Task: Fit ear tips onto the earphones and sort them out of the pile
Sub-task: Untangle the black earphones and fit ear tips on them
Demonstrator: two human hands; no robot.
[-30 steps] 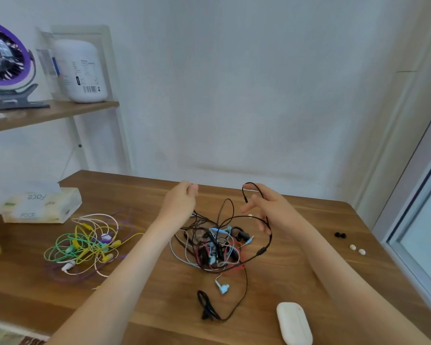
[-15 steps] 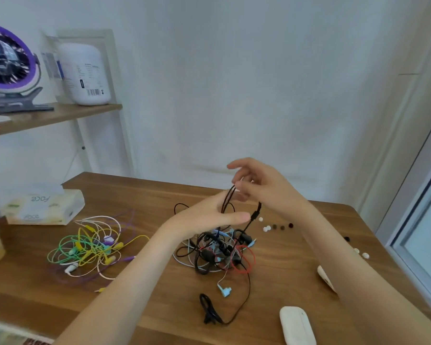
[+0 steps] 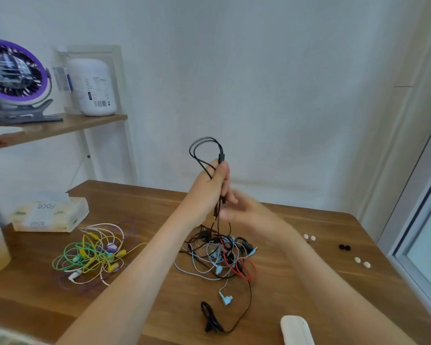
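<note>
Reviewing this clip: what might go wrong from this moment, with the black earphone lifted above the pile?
1. The left hand grips the black earphone cable, which runs down into the tangled pile. Lifting further may drag other earphones along or tighten knots.
2. Loose ear tips lie between the right forearm and the table edge. A sweep of that arm could knock them off.
</note>
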